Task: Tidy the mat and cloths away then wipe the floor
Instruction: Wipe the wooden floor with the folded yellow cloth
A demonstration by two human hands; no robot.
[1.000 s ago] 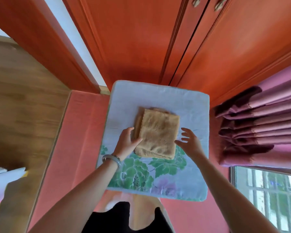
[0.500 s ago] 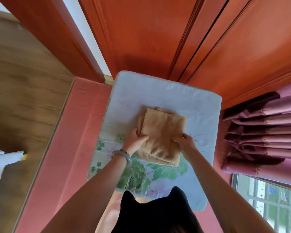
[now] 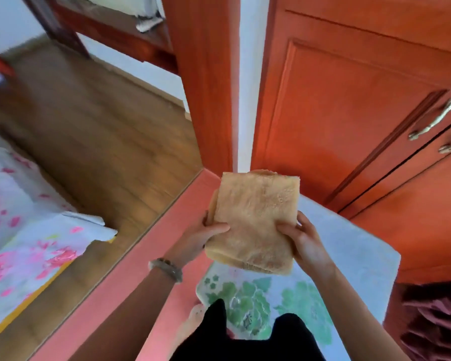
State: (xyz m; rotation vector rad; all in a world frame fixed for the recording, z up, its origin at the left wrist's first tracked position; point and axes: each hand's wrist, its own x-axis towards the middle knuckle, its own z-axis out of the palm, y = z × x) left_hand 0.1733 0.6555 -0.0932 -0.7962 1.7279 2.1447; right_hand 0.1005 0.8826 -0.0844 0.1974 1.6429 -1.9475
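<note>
Folded tan cloths (image 3: pixel 255 220): half a second ago flat on the middle of the mat, now lifted clear and held up, over the mat's far left corner as seen from the head view. Left hand (image 3: pixel 206 235) grips the stack's left edge, thumb on top, fingers curled under. Right hand (image 3: pixel 303 241) grips the right edge the same way. Both were only closing on it before.

Mat (image 3: pixel 349 246) not moved, on the pink ledge (image 3: pixel 151 256), far edge against the wardrobe doors (image 3: pixel 336 113). View has swung left toward the wooden floor (image 3: pixel 102 142) and the floral bedsheet (image 3: pixel 24 230).

Judgement: cloths pickup done and carry-off likely starting; mat and floor wipe still to do.
</note>
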